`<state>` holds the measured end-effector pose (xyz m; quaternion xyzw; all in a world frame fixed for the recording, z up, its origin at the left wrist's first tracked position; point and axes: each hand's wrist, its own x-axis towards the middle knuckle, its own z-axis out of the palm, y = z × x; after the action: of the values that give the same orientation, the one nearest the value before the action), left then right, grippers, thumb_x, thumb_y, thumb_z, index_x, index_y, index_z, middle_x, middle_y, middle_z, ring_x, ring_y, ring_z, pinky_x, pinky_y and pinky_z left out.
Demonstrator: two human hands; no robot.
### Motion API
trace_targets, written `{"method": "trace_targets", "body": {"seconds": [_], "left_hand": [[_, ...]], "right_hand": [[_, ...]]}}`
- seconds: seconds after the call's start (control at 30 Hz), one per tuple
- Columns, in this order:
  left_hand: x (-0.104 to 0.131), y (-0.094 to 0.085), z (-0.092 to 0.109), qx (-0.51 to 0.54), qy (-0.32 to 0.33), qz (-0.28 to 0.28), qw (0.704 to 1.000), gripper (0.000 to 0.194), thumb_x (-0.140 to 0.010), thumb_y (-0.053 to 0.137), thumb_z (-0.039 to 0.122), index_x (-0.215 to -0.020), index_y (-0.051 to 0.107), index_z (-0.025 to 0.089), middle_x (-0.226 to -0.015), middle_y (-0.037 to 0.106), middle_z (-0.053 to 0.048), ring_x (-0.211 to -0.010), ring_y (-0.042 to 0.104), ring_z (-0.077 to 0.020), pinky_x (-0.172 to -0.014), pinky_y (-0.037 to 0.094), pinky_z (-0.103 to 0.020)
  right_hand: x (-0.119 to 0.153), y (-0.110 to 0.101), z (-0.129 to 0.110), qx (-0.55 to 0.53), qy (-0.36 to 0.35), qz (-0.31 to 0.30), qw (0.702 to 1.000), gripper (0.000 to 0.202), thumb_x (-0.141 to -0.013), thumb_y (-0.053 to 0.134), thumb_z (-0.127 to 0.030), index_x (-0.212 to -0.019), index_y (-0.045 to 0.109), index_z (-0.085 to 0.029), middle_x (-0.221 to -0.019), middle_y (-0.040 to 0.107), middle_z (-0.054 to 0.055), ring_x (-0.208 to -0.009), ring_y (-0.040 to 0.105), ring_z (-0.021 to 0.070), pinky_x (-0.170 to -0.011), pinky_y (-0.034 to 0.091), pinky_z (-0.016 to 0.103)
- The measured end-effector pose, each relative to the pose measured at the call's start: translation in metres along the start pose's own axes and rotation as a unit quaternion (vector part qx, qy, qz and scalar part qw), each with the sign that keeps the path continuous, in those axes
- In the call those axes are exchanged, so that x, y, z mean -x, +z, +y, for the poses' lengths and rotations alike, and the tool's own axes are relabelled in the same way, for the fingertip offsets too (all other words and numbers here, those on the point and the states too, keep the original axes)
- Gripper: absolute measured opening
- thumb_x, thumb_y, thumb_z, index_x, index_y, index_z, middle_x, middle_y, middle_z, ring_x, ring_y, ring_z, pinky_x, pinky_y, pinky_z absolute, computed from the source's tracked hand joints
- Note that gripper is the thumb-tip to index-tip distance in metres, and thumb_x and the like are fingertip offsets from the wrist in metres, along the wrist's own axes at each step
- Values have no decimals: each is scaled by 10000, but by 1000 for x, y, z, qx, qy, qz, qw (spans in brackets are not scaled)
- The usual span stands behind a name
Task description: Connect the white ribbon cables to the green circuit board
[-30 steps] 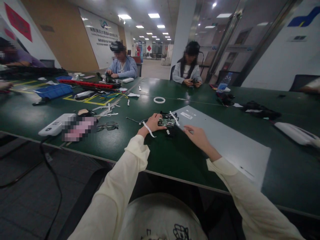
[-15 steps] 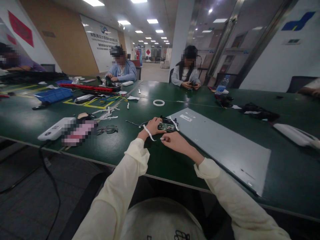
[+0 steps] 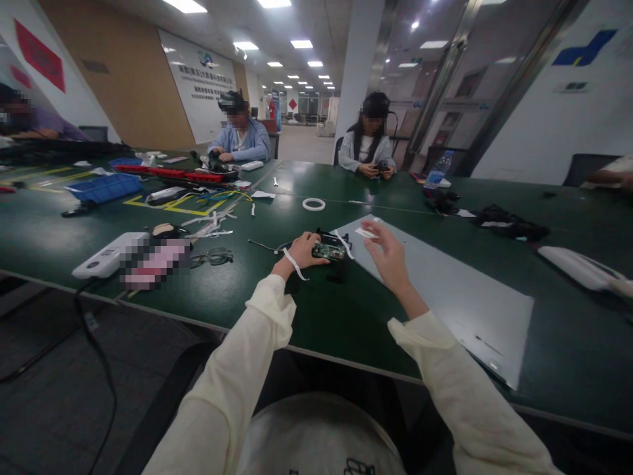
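Observation:
My left hand [image 3: 303, 251] is closed on the left edge of a green circuit board [image 3: 330, 251] set in a black frame, thumb along its near side. A white strip [image 3: 295, 265] lies across my left wrist. Another white strip [image 3: 345, 243] runs over the right end of the board. Raised to the right, my right hand [image 3: 388, 254] is over the edge of a large grey panel [image 3: 445, 290]. Its fingers are apart, and I see nothing held in them. A thin cable [image 3: 264, 245] extends left from beside my left hand.
Left of me lie eyeglasses [image 3: 212, 257], a white device [image 3: 109, 254] and a blurred pink thing [image 3: 157, 264]. Loose white strips [image 3: 212, 226], a roll of tape [image 3: 314, 204] and a blue tray [image 3: 105, 189] are farther back. Two people sit opposite, near a water bottle [image 3: 439, 169].
My right hand has moved up and right, away from the board to over the grey panel, and its pinched fingers have spread. My left hand keeps its place on the board.

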<state>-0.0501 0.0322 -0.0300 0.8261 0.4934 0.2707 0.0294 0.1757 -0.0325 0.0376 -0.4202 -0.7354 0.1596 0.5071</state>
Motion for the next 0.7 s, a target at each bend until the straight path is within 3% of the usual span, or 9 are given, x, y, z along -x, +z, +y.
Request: {"method": "trace_targets", "body": {"seconds": [0.07, 0.13, 0.23, 0.3, 0.43, 0.7], "left_hand": [[0, -1, 1, 1, 3, 0, 1000, 633, -611, 666, 569, -1086, 464, 203, -1070, 455, -78, -959, 537, -240, -867, 432, -405], [1, -3, 1, 5, 3, -2, 1000, 615, -617, 664, 565, -1078, 470, 206, -1076, 455, -78, -968, 535, -241, -870, 433, -403], [1, -4, 1, 13, -6, 2, 1000, 597, -622, 667, 552, -1071, 474, 208, -1079, 457, -76, -971, 534, -239, -876, 430, -402], [1, -4, 0, 13, -13, 9, 1000, 595, -623, 669, 548, -1071, 473, 210, -1078, 458, -72, -968, 536, -237, -876, 431, -400], [0, -4, -2, 8, -13, 15, 1000, 591, -632, 655, 562, -1070, 474, 208, -1075, 467, -74, -967, 535, -236, -869, 433, -396], [-1, -8, 2, -1, -41, 55, 998, 574, -638, 665, 536, -1081, 475, 223, -1096, 474, -65, -1026, 514, -240, -886, 420, -387]], "right_hand": [[1, -4, 21, 151, 8, 22, 988, 503, -849, 410, -382, -1296, 409, -150, -1298, 452, 127, -1193, 409, 249, -987, 338, 416], [7, -4, 44, 277, 63, -17, 959, 558, -848, 402, -390, -1334, 362, -119, -1334, 402, 158, -1258, 306, 311, -1012, 267, 492], [17, 2, 72, 358, 137, -100, 918, 571, -859, 380, -402, -1360, 321, -135, -1359, 371, 155, -1283, 225, 374, -964, 249, 596], [22, 7, 82, 373, 138, -135, 907, 558, -871, 358, -399, -1360, 318, -134, -1357, 377, 150, -1276, 246, 368, -963, 249, 597], [21, 13, 88, 363, 81, -173, 912, 550, -884, 327, -385, -1340, 341, -79, -1334, 403, 171, -1247, 334, 307, -1009, 285, 479], [25, 17, 69, 309, 19, -226, 924, 543, -877, 350, -369, -1337, 357, -80, -1345, 398, 154, -1267, 331, 274, -1046, 283, 421]]}}
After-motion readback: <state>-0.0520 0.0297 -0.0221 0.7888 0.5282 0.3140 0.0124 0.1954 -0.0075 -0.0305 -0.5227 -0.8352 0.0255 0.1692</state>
